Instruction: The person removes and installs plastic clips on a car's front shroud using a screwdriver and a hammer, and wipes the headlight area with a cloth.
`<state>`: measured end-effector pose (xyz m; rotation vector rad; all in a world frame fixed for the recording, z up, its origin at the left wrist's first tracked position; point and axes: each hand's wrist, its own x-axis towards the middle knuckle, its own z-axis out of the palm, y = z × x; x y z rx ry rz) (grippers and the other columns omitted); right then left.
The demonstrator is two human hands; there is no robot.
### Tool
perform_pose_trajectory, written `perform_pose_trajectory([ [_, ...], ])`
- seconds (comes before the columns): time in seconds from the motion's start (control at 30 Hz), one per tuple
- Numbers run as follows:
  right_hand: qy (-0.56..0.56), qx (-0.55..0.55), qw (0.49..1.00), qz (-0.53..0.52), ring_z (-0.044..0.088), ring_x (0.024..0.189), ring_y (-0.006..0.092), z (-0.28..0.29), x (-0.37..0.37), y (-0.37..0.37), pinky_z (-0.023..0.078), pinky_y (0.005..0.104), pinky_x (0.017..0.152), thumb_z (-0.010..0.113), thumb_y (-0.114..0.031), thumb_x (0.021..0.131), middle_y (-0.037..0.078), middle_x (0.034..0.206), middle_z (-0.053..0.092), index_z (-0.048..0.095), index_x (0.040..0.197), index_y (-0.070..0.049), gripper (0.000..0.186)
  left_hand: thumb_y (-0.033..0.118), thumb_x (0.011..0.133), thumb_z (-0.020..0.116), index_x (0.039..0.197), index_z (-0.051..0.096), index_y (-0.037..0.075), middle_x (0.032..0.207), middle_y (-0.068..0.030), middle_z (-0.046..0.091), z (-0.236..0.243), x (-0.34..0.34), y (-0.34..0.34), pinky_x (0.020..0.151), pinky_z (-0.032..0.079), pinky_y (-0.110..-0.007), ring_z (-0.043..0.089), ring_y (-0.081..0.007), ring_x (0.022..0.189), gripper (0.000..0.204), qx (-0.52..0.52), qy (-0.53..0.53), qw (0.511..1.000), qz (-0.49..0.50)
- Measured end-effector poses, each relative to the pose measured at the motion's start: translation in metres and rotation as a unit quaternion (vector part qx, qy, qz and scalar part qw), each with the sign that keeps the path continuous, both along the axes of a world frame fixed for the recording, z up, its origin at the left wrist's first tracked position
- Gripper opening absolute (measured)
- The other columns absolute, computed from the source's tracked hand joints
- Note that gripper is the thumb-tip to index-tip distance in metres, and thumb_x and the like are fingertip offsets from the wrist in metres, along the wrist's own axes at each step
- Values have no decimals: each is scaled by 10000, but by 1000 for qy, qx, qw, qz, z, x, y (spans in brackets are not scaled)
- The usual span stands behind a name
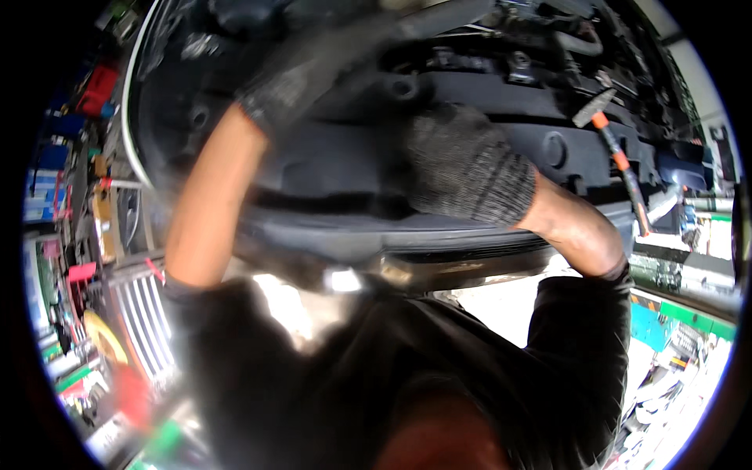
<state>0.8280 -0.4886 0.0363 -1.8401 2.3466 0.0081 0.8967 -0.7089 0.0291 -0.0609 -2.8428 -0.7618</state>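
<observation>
My left hand [301, 78], in a dark glove, reaches over the engine bay of a vehicle and is smeared by motion. Its fingers blend into a long dark shape beyond them, so a grip cannot be made out. My right hand [470, 164], in a grey knit glove, is low over the black plastic cover [345, 157] at the front of the bay. It looks rounded and closed, with the fingertips turned away; whatever they hold is hidden. To its right a hammer [617, 157] with a grey head and an orange-and-dark handle lies across the bay's edge.
Hoses and engine parts [521, 66] fill the far side of the bay. The vehicle's front edge [329, 235] runs between my body and the bay. Cluttered shelves and boxes [51, 188] stand at left; more items [666, 368] lie at lower right.
</observation>
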Motion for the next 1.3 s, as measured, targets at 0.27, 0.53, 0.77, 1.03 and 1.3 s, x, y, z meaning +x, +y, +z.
perform_pose_trajectory([
  [0.27,-69,-43,995,56,745,807,349,-10,-15,-5,600,488,744,721,-466,889,152,848,741,753,948,-48,423,125,958,608,1382,645,131,1228,-120,712,-7,-8,2,993,534,-381,685,-266,1140,426,-56,89,991,-87],
  [0.53,-217,-232,939,134,726,865,407,-24,-67,-7,579,500,760,684,-255,868,219,886,743,782,959,-42,251,258,1047,593,1320,688,-4,1332,-155,666,-3,0,-3,1050,473,-322,624,-212,1226,391,76,30,996,-46],
  [0.77,-18,-282,954,101,748,844,382,-3,-62,6,601,483,787,712,-304,851,181,886,761,780,1030,-73,300,283,1038,601,1366,651,-18,1377,-128,649,-17,-2,-18,1073,466,-343,584,-222,1291,447,252,-57,961,95],
  [1.03,-88,-451,884,84,730,845,331,69,-91,116,582,436,808,620,-368,974,157,962,756,755,1101,-59,360,217,1030,635,1280,706,36,1043,-32,705,-4,6,-37,773,491,-259,607,-98,845,317,-184,211,959,-34],
  [1.3,143,-488,859,-60,701,914,268,58,-185,467,546,371,869,461,-307,1097,172,1109,737,713,1130,13,408,428,1048,633,1075,677,26,581,10,510,-13,138,84,413,305,-261,391,-97,416,405,316,158,915,193],
])
